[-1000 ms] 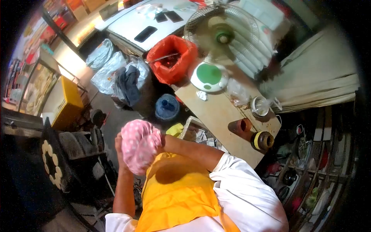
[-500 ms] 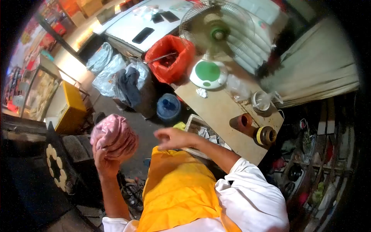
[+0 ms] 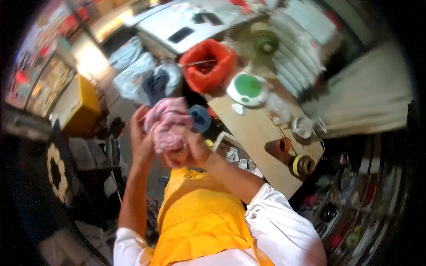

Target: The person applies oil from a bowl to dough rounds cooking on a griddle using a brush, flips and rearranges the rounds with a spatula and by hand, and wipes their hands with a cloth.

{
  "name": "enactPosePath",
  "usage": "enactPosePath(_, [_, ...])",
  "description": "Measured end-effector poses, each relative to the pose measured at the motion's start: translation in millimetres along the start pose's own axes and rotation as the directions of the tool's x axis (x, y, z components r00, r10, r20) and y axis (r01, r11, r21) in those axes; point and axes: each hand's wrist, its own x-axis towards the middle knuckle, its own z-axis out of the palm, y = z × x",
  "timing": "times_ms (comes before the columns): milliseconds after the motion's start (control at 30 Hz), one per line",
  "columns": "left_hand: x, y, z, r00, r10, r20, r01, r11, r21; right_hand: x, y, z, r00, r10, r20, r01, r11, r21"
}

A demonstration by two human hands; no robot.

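Note:
A crumpled pink cloth [image 3: 168, 122] is bunched between my two hands, above the yellow apron [image 3: 199, 213]. My left hand [image 3: 143, 139] grips its left side, fingers wrapped round the folds. On the other side my right hand [image 3: 195, 148] closes on the lower right part of the cloth; its fingertips are partly hidden by the fabric and blurred. Just behind the cloth shows a blue water bottle [image 3: 200, 117], partly covered by it.
A wooden board table [image 3: 230, 117] on the right carries a green-and-white fan [image 3: 247, 86], a brown cup [image 3: 280, 148] and a yellow-banded roll [image 3: 304, 165]. A red-bagged bin [image 3: 191, 71] and grey plastic bags [image 3: 128, 73] stand ahead. Phones [image 3: 181, 34] lie on the white tabletop [image 3: 155, 26].
My right hand, free half a second ago, has moved left onto the pink cloth. My left hand has carried the cloth to the right. The whole view has shifted slightly.

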Motion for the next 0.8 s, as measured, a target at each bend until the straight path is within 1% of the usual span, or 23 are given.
enactPosePath(33, [9.6, -2.7, -5.1, 0.991, -0.125, 0.040, 0.127, 0.991, -0.035, 5.5, 8.8, 12.1, 0.896, -0.390, -0.211, 0.201, 0.781, -0.591])
enactPosePath(67, [18.7, -7.2, -15.7, 0.964, -0.258, 0.063, 0.262, 0.963, -0.068, 9.3, 24.5, 28.0, 0.656, -0.750, -0.083, 0.147, 0.235, -0.961])
enactPosePath(100, [26.4, -33.5, -29.6, 0.970, -0.192, 0.150, 0.148, 0.953, 0.265, 5.4, 25.2, 39.9, 0.729, -0.683, -0.049, 0.163, 0.243, -0.956])
enactPosePath(133, [33.0, -58.0, -41.7, 0.946, -0.190, 0.261, 0.013, 0.831, 0.557, 2.6, 1.9, 43.8, 0.747, -0.646, 0.155, 0.286, 0.102, -0.953])
enactPosePath(167, [40.2, -37.8, -35.2, 0.873, -0.351, 0.339, -0.132, 0.500, 0.856, 7.5, -24.9, 45.8, 0.722, -0.594, 0.355, 0.421, -0.029, -0.906])
enactPosePath(200, [40.3, -28.5, -29.7, 0.815, -0.437, 0.381, -0.248, 0.331, 0.910, 13.7, -35.4, 47.8, 0.657, -0.532, 0.534, 0.551, -0.144, -0.822])
enactPosePath(233, [27.2, -102.8, -47.7, 0.923, -0.079, 0.377, -0.109, 0.885, 0.452, 19.9, -28.7, 48.9, 0.674, -0.361, 0.645, 0.638, -0.156, -0.754])
enactPosePath(267, [27.5, -117.5, -27.4, 0.911, -0.041, 0.411, -0.305, 0.603, 0.737, 33.4, -6.5, 44.2, 0.631, -0.210, 0.747, 0.661, -0.360, -0.659])
enactPosePath(300, [31.7, -124.5, -3.0, 0.885, -0.031, 0.464, -0.449, 0.199, 0.871, 33.2, 8.6, 57.3, 0.598, -0.266, 0.756, 0.667, -0.359, -0.653])
enactPosePath(333, [26.5, -137.5, -13.3, 0.741, 0.359, 0.568, -0.628, 0.072, 0.775, 28.2, 20.6, 69.1, 0.562, -0.324, 0.761, 0.670, -0.361, -0.649])
enactPosePath(367, [27.6, -147.5, -14.3, 0.747, 0.360, 0.558, -0.617, 0.063, 0.785, 23.0, 26.7, 78.9, 0.652, -0.268, 0.709, 0.671, -0.231, -0.705])
enactPosePath(400, [24.8, -159.5, -9.1, 0.783, 0.059, 0.619, -0.613, -0.094, 0.784, 15.8, 33.8, 91.1, 0.668, -0.149, 0.729, 0.696, -0.221, -0.684])
enactPosePath(433, [18.4, -167.2, -1.6, 0.769, -0.253, 0.587, -0.638, -0.233, 0.734, 6.1, 40.4, 107.3, 0.631, -0.075, 0.772, 0.750, -0.197, -0.632])
enactPosePath(467, [15.7, -123.1, 5.3, 0.730, -0.422, 0.538, -0.556, 0.090, 0.826, -2.8, 46.7, 121.5, 0.607, -0.045, 0.793, 0.791, -0.058, -0.609])
enactPosePath(500, [14.9, -116.2, 6.3, 0.718, -0.418, 0.557, -0.582, 0.077, 0.809, -16.7, 47.6, 141.3, 0.616, 0.048, 0.786, 0.785, 0.039, -0.618])
enactPosePath(533, [13.7, -112.3, 6.4, 0.705, -0.414, 0.576, -0.608, 0.065, 0.791, -24.8, 49.6, 153.5, 0.523, 0.081, 0.849, 0.830, 0.178, -0.528])
enactPosePath(567, [10.2, -108.5, 3.6, 0.706, -0.409, 0.579, -0.614, 0.055, 0.788, -35.7, 53.1, 168.6, 0.492, 0.096, 0.865, 0.790, 0.367, -0.490])
enactPosePath(600, [8.2, -107.3, 2.4, 0.714, -0.398, 0.577, -0.609, 0.055, 0.791, -44.2, 49.2, 179.7, 0.409, 0.109, 0.906, 0.807, 0.420, -0.414])
enactPosePath(667, [6.9, -105.3, -0.2, 0.721, -0.399, 0.566, -0.603, 0.039, 0.797, -41.9, 49.6, 175.3, 0.365, 0.091, 0.926, 0.842, 0.391, -0.371])
enactPosePath(733, [7.4, -105.4, -2.9, 0.738, -0.383, 0.556, -0.591, 0.030, 0.806, -18.9, 58.2, 144.4, 0.353, -0.045, 0.934, 0.918, 0.211, -0.337])
enactPosePath(767, [10.0, -106.4, -7.0, 0.749, -0.373, 0.547, -0.582, 0.021, 0.813, -6.9, 57.6, 131.2, 0.313, -0.083, 0.946, 0.947, 0.107, -0.303])
enactPosePath(800, [8.2, -106.3, -7.6, 0.753, -0.368, 0.546, -0.577, 0.030, 0.816, -0.1, 53.1, 120.0, 0.385, -0.074, 0.920, 0.922, 0.061, -0.382])
